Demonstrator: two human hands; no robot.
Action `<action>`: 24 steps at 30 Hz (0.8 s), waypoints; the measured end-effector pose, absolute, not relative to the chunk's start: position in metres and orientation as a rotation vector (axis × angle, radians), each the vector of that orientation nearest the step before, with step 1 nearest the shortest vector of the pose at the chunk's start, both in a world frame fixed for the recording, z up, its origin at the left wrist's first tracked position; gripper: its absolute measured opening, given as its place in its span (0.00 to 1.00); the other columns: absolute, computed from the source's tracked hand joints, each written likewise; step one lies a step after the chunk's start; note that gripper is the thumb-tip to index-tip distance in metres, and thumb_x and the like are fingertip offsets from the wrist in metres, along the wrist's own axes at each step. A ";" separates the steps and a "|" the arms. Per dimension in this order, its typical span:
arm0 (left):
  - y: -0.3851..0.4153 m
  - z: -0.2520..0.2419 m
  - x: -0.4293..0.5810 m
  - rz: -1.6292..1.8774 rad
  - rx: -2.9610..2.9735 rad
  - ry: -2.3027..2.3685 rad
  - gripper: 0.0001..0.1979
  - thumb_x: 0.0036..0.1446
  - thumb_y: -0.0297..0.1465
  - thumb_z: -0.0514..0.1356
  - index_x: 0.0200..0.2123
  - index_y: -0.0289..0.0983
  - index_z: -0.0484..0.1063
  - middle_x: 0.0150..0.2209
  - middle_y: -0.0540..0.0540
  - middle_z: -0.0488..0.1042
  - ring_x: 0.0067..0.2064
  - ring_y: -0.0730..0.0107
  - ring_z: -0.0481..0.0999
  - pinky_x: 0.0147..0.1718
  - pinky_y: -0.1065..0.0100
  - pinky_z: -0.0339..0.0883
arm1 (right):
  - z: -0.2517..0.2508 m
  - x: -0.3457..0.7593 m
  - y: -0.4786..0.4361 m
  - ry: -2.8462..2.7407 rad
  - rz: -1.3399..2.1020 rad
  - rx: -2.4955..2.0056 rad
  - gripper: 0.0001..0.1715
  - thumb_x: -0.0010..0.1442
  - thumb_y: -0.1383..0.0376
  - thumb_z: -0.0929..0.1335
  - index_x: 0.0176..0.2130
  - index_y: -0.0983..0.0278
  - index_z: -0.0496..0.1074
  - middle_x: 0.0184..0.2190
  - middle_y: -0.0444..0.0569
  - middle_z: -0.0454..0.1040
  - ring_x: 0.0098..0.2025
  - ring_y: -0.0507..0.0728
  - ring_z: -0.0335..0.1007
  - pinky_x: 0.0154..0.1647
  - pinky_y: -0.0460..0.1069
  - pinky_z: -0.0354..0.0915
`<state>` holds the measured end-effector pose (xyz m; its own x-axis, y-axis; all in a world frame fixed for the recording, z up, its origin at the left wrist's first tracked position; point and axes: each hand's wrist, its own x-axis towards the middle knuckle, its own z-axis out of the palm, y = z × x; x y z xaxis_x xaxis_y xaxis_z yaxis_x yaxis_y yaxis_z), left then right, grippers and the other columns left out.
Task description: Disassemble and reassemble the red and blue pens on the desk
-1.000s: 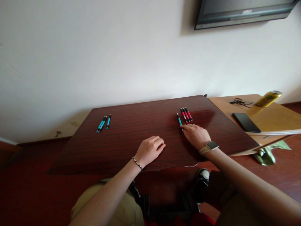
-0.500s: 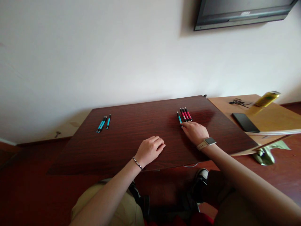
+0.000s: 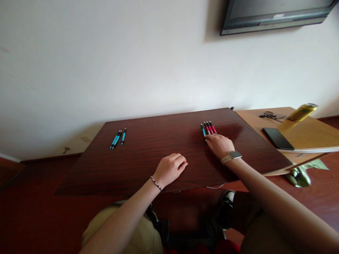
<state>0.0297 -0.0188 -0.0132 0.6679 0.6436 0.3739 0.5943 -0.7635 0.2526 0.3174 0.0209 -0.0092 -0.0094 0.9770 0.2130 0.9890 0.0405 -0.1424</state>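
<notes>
My right hand (image 3: 220,145), with a watch on its wrist, has its fingertips closed on the lower end of a blue pen (image 3: 203,130). That pen lies just left of several pink pens (image 3: 210,127), lined up side by side; their lower ends are partly covered by my fingers. My left hand (image 3: 171,168) rests at the table's front middle, fingers curled, with nothing visible in it. On the far left lie two blue pens (image 3: 116,139) touching each other, and a third blue pen (image 3: 123,136) a little to their right.
The dark wooden table (image 3: 148,141) stands against a white wall. Beside it on the right, a lighter table holds a phone (image 3: 277,138), a black cable (image 3: 271,115) and a yellow can (image 3: 302,112). A screen (image 3: 278,17) hangs on the wall above.
My right hand has slid the blue pen slightly away from me and closer to the pink pens, so their tops are nearer in line. My left hand stays where it was.
</notes>
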 end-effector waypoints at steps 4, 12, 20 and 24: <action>-0.019 -0.013 0.029 0.686 2.768 1.028 0.09 0.72 0.32 0.59 0.37 0.38 0.73 0.36 0.47 0.77 0.40 0.65 0.77 0.41 0.65 0.72 | -0.009 0.319 0.024 -2.050 -0.081 -2.032 0.18 0.73 0.58 0.65 0.55 0.55 0.80 0.53 0.52 0.82 0.46 0.64 0.81 0.40 0.53 0.71; -0.019 -0.014 0.030 0.692 2.767 1.021 0.08 0.72 0.32 0.59 0.37 0.38 0.74 0.37 0.48 0.78 0.40 0.65 0.78 0.42 0.65 0.72 | -0.008 0.322 0.027 -2.036 -0.083 -2.069 0.19 0.73 0.57 0.64 0.57 0.53 0.79 0.53 0.51 0.82 0.46 0.62 0.80 0.42 0.52 0.70; -0.019 -0.014 0.029 0.683 2.771 1.023 0.09 0.73 0.32 0.58 0.37 0.38 0.74 0.37 0.47 0.77 0.40 0.65 0.78 0.42 0.64 0.72 | -0.006 0.324 0.025 -2.029 -0.061 -2.065 0.19 0.72 0.57 0.65 0.57 0.52 0.79 0.54 0.49 0.82 0.45 0.63 0.81 0.40 0.53 0.70; -0.019 -0.014 0.030 0.688 2.765 1.024 0.09 0.73 0.32 0.59 0.37 0.38 0.74 0.37 0.47 0.77 0.40 0.66 0.77 0.42 0.65 0.72 | -0.008 0.327 0.026 -2.030 -0.070 -2.056 0.19 0.72 0.56 0.65 0.57 0.51 0.79 0.54 0.48 0.82 0.45 0.64 0.81 0.40 0.54 0.70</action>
<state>0.0298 -0.0191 -0.0142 0.6689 0.6418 0.3751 0.5900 -0.7653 0.2573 0.3268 0.0265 -0.0082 0.0278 0.9775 0.2091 0.9896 0.0026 -0.1437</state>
